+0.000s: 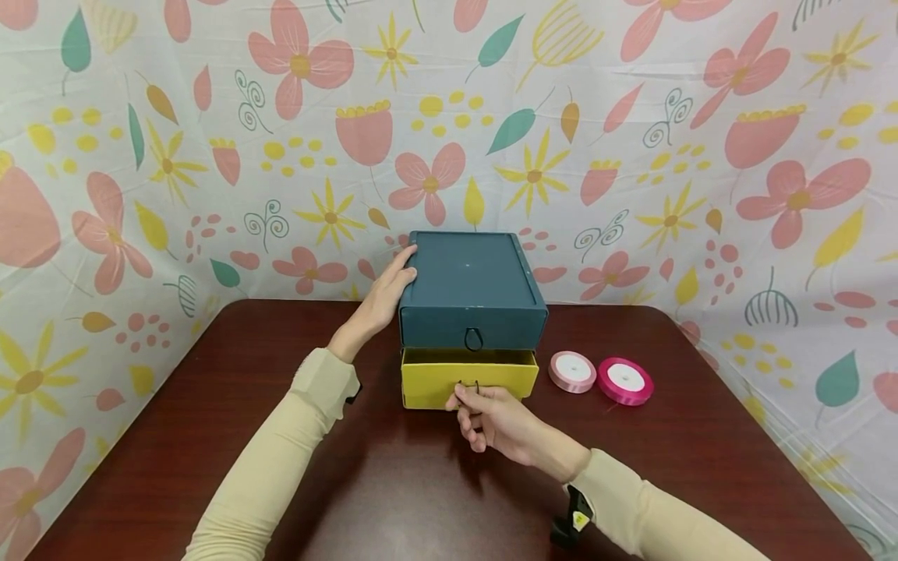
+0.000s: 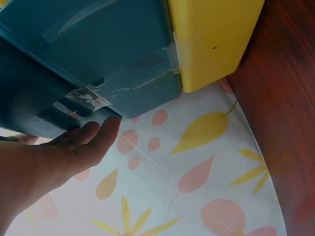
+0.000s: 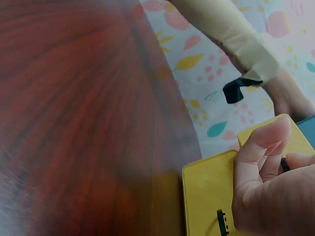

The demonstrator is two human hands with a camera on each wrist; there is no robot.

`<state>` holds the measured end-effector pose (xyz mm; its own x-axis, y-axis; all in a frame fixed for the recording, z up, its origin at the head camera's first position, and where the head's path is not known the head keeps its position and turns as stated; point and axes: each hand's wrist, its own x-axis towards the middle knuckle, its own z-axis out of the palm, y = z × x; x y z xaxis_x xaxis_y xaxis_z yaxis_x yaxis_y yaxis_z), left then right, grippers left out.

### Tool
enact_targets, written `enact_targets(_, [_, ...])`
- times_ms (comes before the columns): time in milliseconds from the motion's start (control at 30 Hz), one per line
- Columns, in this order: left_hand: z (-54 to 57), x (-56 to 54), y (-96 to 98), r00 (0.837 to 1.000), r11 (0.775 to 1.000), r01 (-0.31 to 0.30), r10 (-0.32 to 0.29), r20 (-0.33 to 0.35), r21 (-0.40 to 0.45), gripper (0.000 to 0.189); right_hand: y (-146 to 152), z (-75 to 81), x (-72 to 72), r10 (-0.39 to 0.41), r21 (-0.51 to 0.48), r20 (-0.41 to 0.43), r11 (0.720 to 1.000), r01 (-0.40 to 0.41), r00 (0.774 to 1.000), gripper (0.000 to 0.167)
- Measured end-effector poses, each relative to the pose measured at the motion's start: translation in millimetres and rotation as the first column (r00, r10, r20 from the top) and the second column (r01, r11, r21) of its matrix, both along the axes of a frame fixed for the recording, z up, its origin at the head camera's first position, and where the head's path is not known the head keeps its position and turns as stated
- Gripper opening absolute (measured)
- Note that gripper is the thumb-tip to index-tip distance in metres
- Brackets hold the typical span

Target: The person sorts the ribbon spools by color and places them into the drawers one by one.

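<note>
My left hand rests along the left side of a dark blue box, its fingertips at the upper edge. In the left wrist view the fingers lie against the blue side panel, above a yellow box part. A black loop hangs from the blue front. Below it a yellow drawer stands partly pulled out, a strip of its inside showing. My right hand pinches its small black pull loop. Another yellow front with a black loop shows in the right wrist view.
Right of the drawers lie two ribbon spools, one pale pink and one bright pink. Everything stands on a glossy dark red table. A flower-patterned cloth hangs behind and around the table.
</note>
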<state>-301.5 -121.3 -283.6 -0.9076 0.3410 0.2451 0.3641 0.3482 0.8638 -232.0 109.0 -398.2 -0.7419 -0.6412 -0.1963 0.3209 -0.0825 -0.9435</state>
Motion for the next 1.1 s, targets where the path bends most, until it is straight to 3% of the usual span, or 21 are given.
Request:
enact_targets(567, [0.0, -2.4, 0.3, 1.0, 1.0, 0.007, -0.007, -0.009, -0.001, 0.055, 3.7, 0.2, 45.1, 0.01, 0.027, -0.01, 1.0, -0.01, 1.0, 0.029])
enact_targets(1100, [-1.7, -2.1, 0.0, 1.0, 1.0, 0.01, -0.01, -0.01, 0.018, 0.056, 9.9, -2.1, 77.7, 0.044, 0.015, -0.006, 0.999, -0.044, 0.999, 0.031])
